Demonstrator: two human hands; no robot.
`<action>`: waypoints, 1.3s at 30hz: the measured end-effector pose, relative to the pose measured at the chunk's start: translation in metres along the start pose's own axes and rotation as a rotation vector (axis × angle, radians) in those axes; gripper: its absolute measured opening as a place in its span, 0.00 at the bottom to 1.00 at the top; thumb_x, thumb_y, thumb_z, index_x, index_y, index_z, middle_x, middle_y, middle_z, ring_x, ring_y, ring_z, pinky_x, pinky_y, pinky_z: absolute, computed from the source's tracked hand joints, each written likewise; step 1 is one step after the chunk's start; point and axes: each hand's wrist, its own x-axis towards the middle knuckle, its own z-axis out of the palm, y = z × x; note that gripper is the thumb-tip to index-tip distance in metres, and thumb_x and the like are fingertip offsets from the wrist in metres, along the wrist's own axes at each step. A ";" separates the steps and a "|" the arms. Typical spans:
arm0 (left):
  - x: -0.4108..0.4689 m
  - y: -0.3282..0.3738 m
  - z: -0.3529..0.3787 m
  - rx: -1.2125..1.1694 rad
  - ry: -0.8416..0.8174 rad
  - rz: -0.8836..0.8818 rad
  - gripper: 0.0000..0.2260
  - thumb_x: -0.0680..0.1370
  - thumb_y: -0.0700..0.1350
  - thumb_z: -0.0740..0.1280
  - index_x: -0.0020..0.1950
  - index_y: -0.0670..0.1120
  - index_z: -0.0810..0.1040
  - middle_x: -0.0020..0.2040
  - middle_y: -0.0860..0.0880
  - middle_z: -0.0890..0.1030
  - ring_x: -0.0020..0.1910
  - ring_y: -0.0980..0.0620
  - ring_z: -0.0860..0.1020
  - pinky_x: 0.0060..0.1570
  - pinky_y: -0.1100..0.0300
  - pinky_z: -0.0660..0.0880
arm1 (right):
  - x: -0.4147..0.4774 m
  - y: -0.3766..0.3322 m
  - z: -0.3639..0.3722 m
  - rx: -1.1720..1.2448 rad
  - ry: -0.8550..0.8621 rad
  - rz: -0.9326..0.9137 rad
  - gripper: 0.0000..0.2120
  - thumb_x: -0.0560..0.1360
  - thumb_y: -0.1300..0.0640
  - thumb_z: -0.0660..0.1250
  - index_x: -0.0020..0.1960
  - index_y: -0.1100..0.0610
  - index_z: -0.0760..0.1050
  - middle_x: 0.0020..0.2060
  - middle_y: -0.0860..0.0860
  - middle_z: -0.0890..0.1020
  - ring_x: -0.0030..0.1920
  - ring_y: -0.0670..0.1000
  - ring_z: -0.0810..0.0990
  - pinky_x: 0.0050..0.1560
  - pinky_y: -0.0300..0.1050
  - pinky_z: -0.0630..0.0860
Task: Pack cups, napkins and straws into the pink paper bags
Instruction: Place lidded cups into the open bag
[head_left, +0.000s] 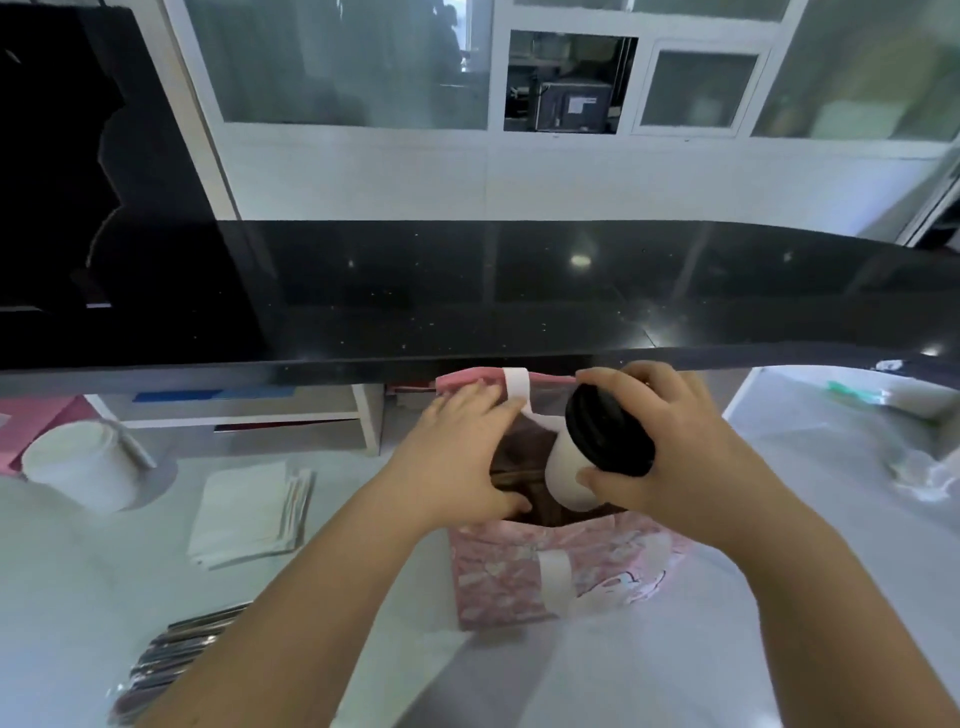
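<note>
A pink patterned paper bag (524, 571) with white handles stands open on the white table in front of me. My right hand (670, 457) grips a white cup with a black lid (582, 462), tilted over the bag's mouth with its base partly inside. My left hand (457, 457) holds the bag's left rim, fingers over the edge, spreading the opening. A stack of white napkins (249, 512) lies to the left. Wrapped straws (176, 660) lie at the lower left.
A white paper cup (83, 467) lies on its side at the far left near more pink bags (31, 421). A black counter (519, 301) overhangs just behind the bag. Clear plastic wrapping (914, 457) sits at the right on the table.
</note>
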 end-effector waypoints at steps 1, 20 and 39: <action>0.002 -0.001 0.003 0.007 -0.035 -0.002 0.49 0.64 0.66 0.72 0.78 0.58 0.49 0.79 0.52 0.51 0.78 0.48 0.48 0.74 0.49 0.47 | -0.002 0.002 0.005 -0.005 0.010 0.012 0.39 0.64 0.44 0.76 0.70 0.37 0.60 0.64 0.43 0.65 0.62 0.48 0.61 0.56 0.40 0.68; 0.011 -0.009 0.002 -0.005 -0.258 0.075 0.66 0.58 0.68 0.76 0.72 0.61 0.24 0.69 0.55 0.18 0.66 0.57 0.18 0.62 0.58 0.26 | 0.061 0.018 0.089 -0.154 -0.516 0.095 0.46 0.68 0.45 0.74 0.76 0.48 0.50 0.71 0.55 0.63 0.67 0.59 0.65 0.61 0.53 0.71; -0.005 -0.006 0.001 0.057 -0.177 0.080 0.65 0.59 0.70 0.74 0.74 0.57 0.26 0.71 0.55 0.20 0.69 0.53 0.20 0.68 0.52 0.29 | 0.020 0.016 0.131 -0.197 -0.472 -0.172 0.40 0.71 0.40 0.68 0.75 0.48 0.53 0.71 0.56 0.59 0.69 0.60 0.61 0.62 0.54 0.73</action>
